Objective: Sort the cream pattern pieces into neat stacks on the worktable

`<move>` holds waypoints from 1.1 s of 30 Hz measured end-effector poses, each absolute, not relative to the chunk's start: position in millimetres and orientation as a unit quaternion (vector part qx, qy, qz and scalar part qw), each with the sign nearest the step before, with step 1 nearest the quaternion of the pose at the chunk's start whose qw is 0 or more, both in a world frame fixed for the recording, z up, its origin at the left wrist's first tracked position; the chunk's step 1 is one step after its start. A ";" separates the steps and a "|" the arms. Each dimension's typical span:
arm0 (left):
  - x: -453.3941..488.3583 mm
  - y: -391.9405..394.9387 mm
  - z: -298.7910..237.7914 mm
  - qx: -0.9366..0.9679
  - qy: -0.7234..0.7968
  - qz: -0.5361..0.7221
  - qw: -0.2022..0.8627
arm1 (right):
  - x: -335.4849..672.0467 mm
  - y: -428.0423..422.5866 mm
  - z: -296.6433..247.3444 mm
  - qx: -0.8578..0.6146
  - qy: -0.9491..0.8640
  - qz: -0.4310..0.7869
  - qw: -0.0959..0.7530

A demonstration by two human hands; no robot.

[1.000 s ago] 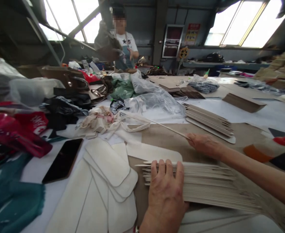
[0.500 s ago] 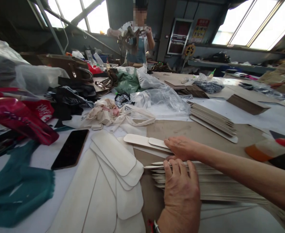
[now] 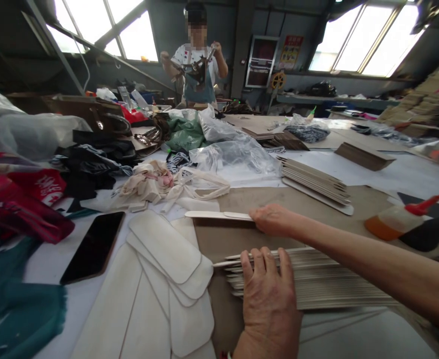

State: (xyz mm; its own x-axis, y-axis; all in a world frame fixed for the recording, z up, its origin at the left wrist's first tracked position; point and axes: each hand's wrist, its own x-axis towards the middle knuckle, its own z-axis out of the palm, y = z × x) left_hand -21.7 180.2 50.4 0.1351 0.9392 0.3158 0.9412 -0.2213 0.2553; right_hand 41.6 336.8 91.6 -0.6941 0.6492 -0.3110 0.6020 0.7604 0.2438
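Note:
My right hand (image 3: 274, 219) is closed on the near end of thin white strips with rounded ends (image 3: 215, 215), held nearly edge-on above the brown sheet. At least two strips show there; the rest are hidden by the fingers. My left hand (image 3: 268, 299) is wrapped over the left end of a thick stack of similar strips (image 3: 339, 279), which stands on edge under my right forearm. Its thumb is out of sight. To the left of that stack lies a fan of loose white round-ended strips (image 3: 167, 244), overlapping one another.
A black phone (image 3: 94, 244) lies left of the fan, beside teal cloth (image 3: 25, 304). A glue bottle with red nozzle (image 3: 395, 219) stands at right. Another strip stack (image 3: 315, 182), plastic bags (image 3: 238, 154) and cloth scraps (image 3: 148, 182) lie farther back. A person (image 3: 197, 65) stands across the table.
My right hand has lifted the strips slightly and turned them more edge-on. My left hand keeps its place on the stack. The view has shifted a little, and the person opposite has spread their hands.

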 end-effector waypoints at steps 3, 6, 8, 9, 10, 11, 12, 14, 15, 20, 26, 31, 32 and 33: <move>-22.9 176.9 57.6 -0.753 -0.631 -0.186 0.000 | 62.0 334.2 110.5 0.359 0.912 0.052 0.194; -22.9 174.1 60.7 -0.763 -0.619 -0.183 0.042 | 88.6 322.3 129.0 0.382 0.901 -0.008 0.205; -23.2 173.9 59.8 -0.765 -0.612 -0.191 0.062 | 101.6 313.1 134.8 0.392 0.884 -0.102 0.232; -23.9 174.3 59.5 -0.765 -0.610 -0.198 0.061 | 105.3 309.4 135.4 0.396 0.872 -0.152 0.245; -25.0 174.9 59.8 -0.765 -0.610 -0.202 0.052 | 107.1 306.8 135.0 0.399 0.859 -0.195 0.255; -26.5 175.7 60.9 -0.765 -0.611 -0.202 0.037 | 107.5 305.6 134.0 0.402 0.848 -0.229 0.261; -28.3 176.5 62.9 -0.765 -0.613 -0.197 0.019 | 107.3 305.8 132.7 0.405 0.839 -0.251 0.263; -32.4 178.1 68.7 -0.766 -0.619 -0.172 -0.017 | 109.6 310.2 131.3 0.405 0.832 -0.276 0.260; -34.3 178.7 72.0 -0.766 -0.623 -0.158 -0.032 | 114.1 313.6 131.2 0.398 0.831 -0.295 0.253; -39.7 180.4 79.2 -0.771 -0.617 -0.153 -0.051 | 183.4 320.7 125.3 0.459 0.796 -0.391 0.053; -42.1 181.4 71.6 -0.788 -0.589 -0.180 -0.018 | 236.3 288.4 77.4 0.611 0.531 -0.448 -0.380; -44.1 181.3 70.4 -0.804 -0.567 -0.177 0.023 | 208.3 269.9 67.9 0.541 0.634 -0.474 -0.283; -44.7 181.4 70.2 -0.805 -0.564 -0.180 0.023 | 206.4 267.2 72.1 0.545 0.656 -0.447 -0.269; -45.3 181.5 69.7 -0.807 -0.562 -0.183 0.022 | 206.3 263.7 77.0 0.554 0.668 -0.421 -0.263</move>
State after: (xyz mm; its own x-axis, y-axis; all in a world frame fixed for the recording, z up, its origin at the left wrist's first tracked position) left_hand -45.3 181.5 69.7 0.3019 0.8979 0.3204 0.9142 -0.3680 0.1697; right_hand 206.3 263.7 77.0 -0.2465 0.9623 -0.1146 0.5194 0.0314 -0.8539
